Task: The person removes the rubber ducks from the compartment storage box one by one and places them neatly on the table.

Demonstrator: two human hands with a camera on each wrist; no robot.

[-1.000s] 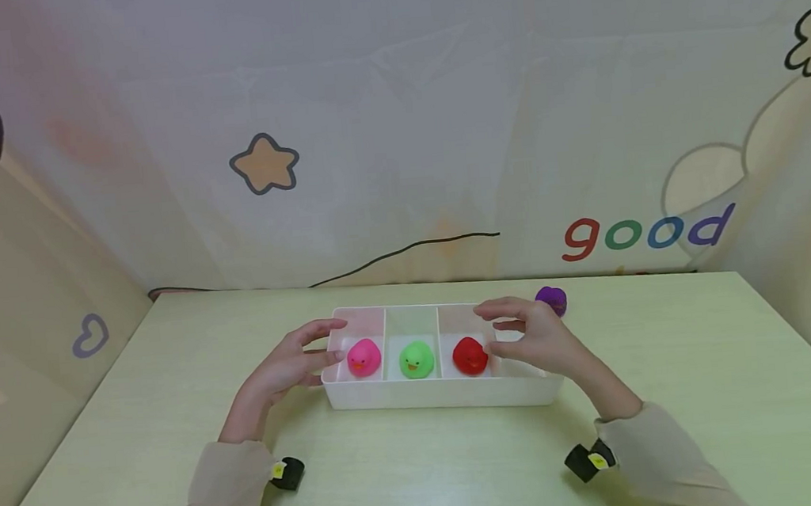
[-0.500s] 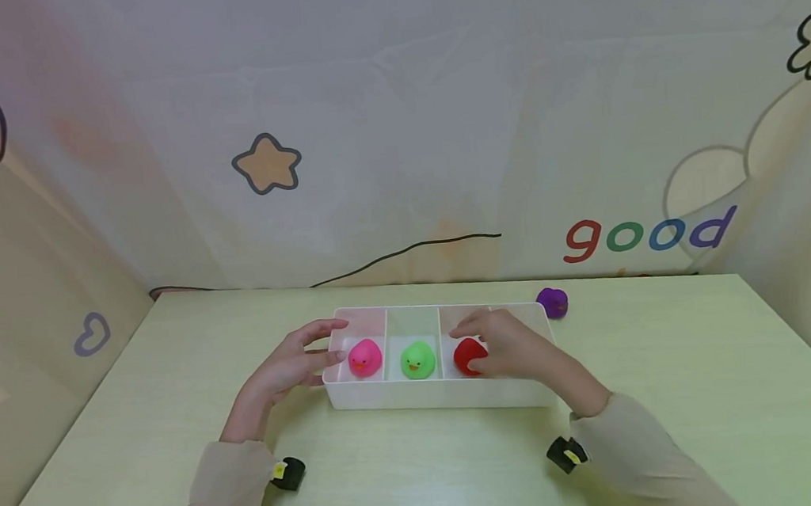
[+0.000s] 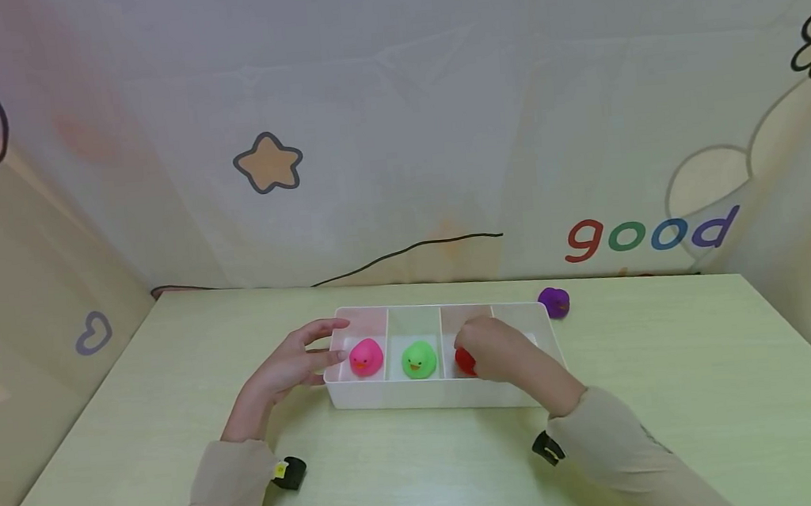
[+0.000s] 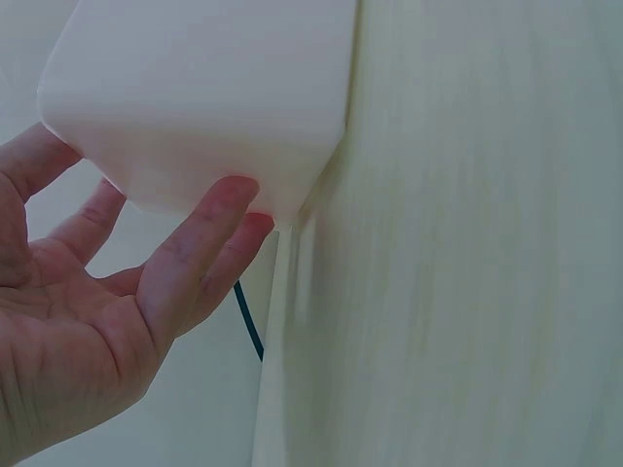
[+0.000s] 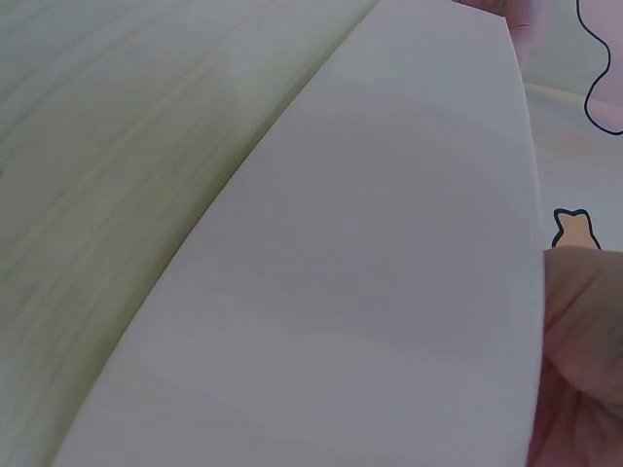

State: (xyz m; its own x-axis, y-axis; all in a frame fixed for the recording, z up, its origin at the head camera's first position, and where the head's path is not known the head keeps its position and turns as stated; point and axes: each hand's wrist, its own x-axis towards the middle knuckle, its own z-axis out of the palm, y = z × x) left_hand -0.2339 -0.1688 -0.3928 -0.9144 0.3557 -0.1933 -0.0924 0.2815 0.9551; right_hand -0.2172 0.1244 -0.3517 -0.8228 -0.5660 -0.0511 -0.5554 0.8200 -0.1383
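Note:
A long white tray (image 3: 417, 395) with compartments lies on the table. In the leftmost compartment sits a pink rubber duck (image 3: 366, 358), and a green rubber duck (image 3: 419, 360) sits in the one beside it. My right hand (image 3: 502, 350) reaches into the third compartment, its curled fingers around a red rubber duck (image 3: 465, 362) that it mostly hides. At the tray's left end, my left hand (image 3: 289, 367) touches the rim with fairly straight fingers; the left wrist view shows fingertips (image 4: 229, 190) against the outer end wall. Only part of the right hand appears past the tray's edge in the right wrist view.
A small purple object (image 3: 555, 302) lies on the table just behind the tray's right end. The rightmost compartment (image 3: 525, 319) is partly covered by the right hand and forearm. A printed cloth (image 3: 397, 142) hangs along the table's back edge.
My right hand has moved left and down from the tray's right side into the third compartment and curled around the red duck. The left hand has stayed at the tray's end.

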